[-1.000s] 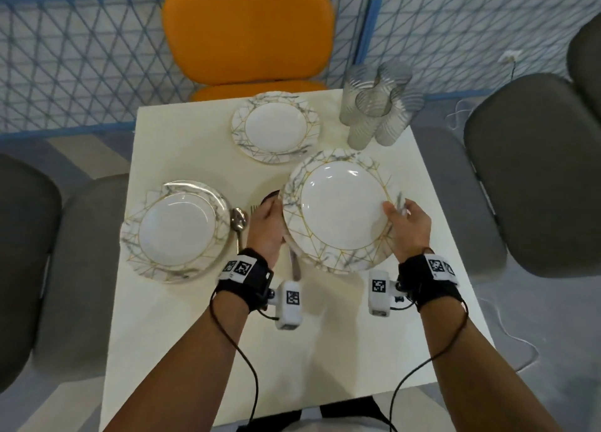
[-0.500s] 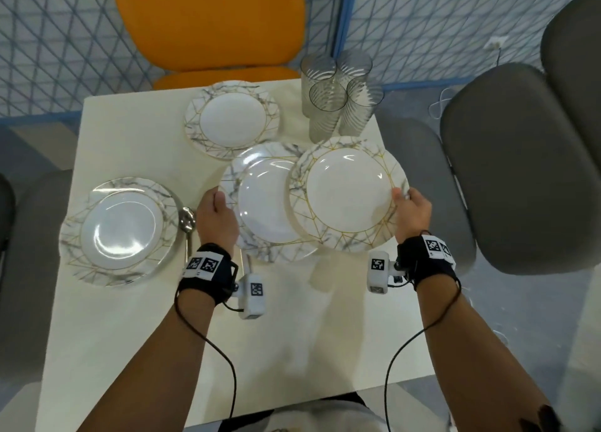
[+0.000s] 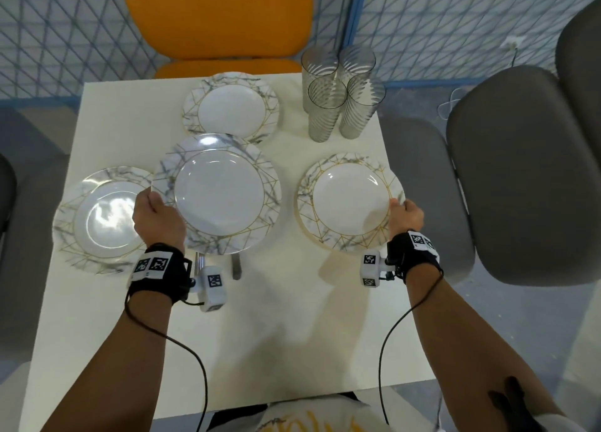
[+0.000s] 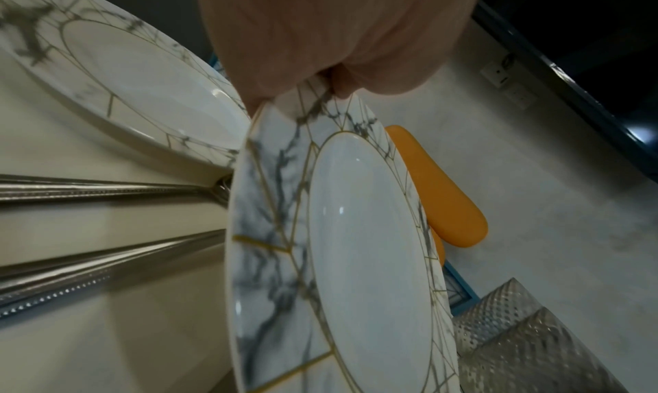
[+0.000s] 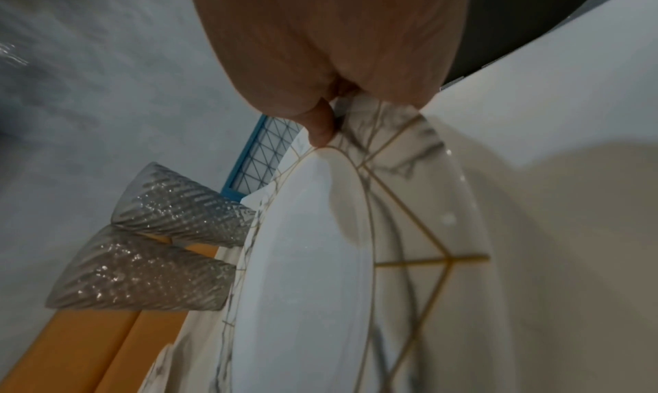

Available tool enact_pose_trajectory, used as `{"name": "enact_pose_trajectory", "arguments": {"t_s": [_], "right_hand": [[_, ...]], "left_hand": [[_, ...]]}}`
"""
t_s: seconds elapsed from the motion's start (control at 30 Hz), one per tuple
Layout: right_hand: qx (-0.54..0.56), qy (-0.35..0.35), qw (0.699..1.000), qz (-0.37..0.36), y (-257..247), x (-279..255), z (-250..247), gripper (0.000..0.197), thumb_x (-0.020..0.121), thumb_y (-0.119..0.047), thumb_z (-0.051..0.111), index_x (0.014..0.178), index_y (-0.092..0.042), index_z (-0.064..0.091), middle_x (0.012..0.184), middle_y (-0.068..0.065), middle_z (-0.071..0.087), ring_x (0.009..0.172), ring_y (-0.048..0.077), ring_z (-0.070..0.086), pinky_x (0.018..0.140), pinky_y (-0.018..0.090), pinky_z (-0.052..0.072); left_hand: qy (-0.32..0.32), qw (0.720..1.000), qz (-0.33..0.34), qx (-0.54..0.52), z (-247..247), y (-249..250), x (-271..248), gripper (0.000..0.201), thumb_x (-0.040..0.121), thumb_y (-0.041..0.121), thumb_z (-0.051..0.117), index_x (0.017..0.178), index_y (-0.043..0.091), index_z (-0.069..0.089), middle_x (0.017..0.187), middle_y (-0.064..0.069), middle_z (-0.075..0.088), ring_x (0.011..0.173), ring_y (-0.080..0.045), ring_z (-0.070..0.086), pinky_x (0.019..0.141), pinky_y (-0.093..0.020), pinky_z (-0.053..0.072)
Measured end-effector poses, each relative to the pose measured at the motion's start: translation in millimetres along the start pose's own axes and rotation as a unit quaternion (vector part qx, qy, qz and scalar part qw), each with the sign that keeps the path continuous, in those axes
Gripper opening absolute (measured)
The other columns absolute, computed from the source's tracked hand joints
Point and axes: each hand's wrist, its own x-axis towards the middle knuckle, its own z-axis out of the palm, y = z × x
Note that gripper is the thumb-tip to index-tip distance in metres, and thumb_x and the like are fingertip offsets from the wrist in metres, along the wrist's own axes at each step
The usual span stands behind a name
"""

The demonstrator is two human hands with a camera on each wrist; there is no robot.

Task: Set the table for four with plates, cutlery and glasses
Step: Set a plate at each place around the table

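My left hand grips the left rim of a marbled plate held above the table's middle; the same plate fills the left wrist view. My right hand pinches the right rim of a second marbled plate near the table's right edge, also seen as the plate in the right wrist view. A third plate lies at the left and a fourth plate at the far side. Cutlery handles poke out under the held plate. Several ribbed glasses stand at the far right.
The white table is bare at the near side. An orange chair stands beyond the far edge, a grey chair at the right, and another grey chair at the left. Blue mesh fencing runs behind.
The two stacked plates have been separated. My right hand carried one plate right toward the table edge, while my left hand lifted the other plate up and left over the cutlery.
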Motion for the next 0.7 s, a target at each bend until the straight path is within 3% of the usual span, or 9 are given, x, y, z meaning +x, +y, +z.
{"name": "enact_pose_trajectory", "arguments": {"t_s": [0.17,0.3,0.37,0.4,0.47,0.53,0.6,0.7], "right_hand": [[-0.037,0.016,0.999,-0.013,-3,2,2,0.024,0.095,-0.025,0.061,0.101,-0.004,0.07,0.088,0.008,0.066,0.085,0.028,0.064,0.077,0.031,0.051],[-0.073,0.026,0.997,-0.012,0,1,0,0.021,0.092,-0.021,0.065,0.096,-0.001,0.071,0.081,0.009,0.062,0.083,0.03,0.064,0.072,0.027,0.046],[-0.088,0.023,0.996,-0.013,1,-1,-2,0.021,0.091,-0.02,0.067,0.101,-0.002,0.071,0.084,0.01,0.063,0.083,0.027,0.061,0.074,0.027,0.046],[-0.095,0.024,0.995,-0.018,2,0,-2,0.023,0.091,-0.02,0.067,0.105,-0.003,0.071,0.087,0.011,0.066,0.086,0.027,0.062,0.074,0.027,0.045],[-0.116,0.027,0.993,-0.026,3,1,-2,0.025,0.089,-0.021,0.068,0.109,-0.006,0.071,0.099,0.013,0.071,0.094,0.026,0.063,0.075,0.026,0.043],[-0.141,0.031,0.989,-0.009,3,-1,-2,0.032,0.089,-0.026,0.067,0.115,-0.008,0.068,0.118,0.016,0.065,0.106,0.027,0.057,0.082,0.031,0.046],[-0.197,0.054,0.979,0.009,0,-7,-2,0.043,0.09,-0.031,0.064,0.126,-0.009,0.059,0.135,0.018,0.051,0.124,0.034,0.045,0.098,0.042,0.043],[-0.185,0.102,0.973,-0.091,-12,-27,1,0.038,0.089,-0.022,0.062,0.126,-0.015,0.057,0.131,0.014,0.052,0.122,0.034,0.044,0.099,0.043,0.039]], "left_hand": [[0.001,1.0,-0.017,-0.026,-3,-5,1,0.036,0.109,0.02,0.036,0.122,0.0,0.063,0.123,-0.024,0.066,0.118,-0.042,0.06,0.102,-0.044,0.049],[-0.003,0.998,-0.03,-0.049,-1,-1,-1,0.036,0.108,0.02,0.037,0.121,-0.003,0.062,0.125,-0.029,0.063,0.111,-0.044,0.06,0.101,-0.048,0.05],[-0.007,0.998,-0.032,-0.059,0,0,-3,0.035,0.108,0.02,0.038,0.121,-0.002,0.062,0.121,-0.029,0.063,0.094,-0.031,0.057,0.101,-0.047,0.051],[-0.009,0.998,-0.03,-0.058,0,1,-3,0.035,0.109,0.02,0.038,0.123,-0.001,0.063,0.117,-0.026,0.064,0.093,-0.022,0.054,0.1,-0.043,0.051],[-0.01,0.998,-0.026,-0.058,-1,0,-5,0.035,0.11,0.02,0.038,0.125,0.002,0.063,0.111,-0.016,0.064,0.095,-0.017,0.051,0.098,-0.036,0.05],[-0.011,0.998,-0.029,-0.059,-1,-2,-6,0.035,0.109,0.021,0.038,0.124,0.002,0.064,0.108,-0.016,0.063,0.094,-0.017,0.051,0.1,-0.041,0.051],[-0.018,0.997,-0.039,-0.068,-2,-2,-8,0.035,0.109,0.022,0.038,0.122,0.001,0.063,0.11,-0.023,0.064,0.094,-0.018,0.051,0.103,-0.047,0.05],[-0.033,0.995,-0.048,-0.08,-6,-4,-11,0.035,0.108,0.021,0.039,0.117,-0.003,0.062,0.113,-0.035,0.06,0.091,-0.03,0.056,0.104,-0.055,0.048]]}}
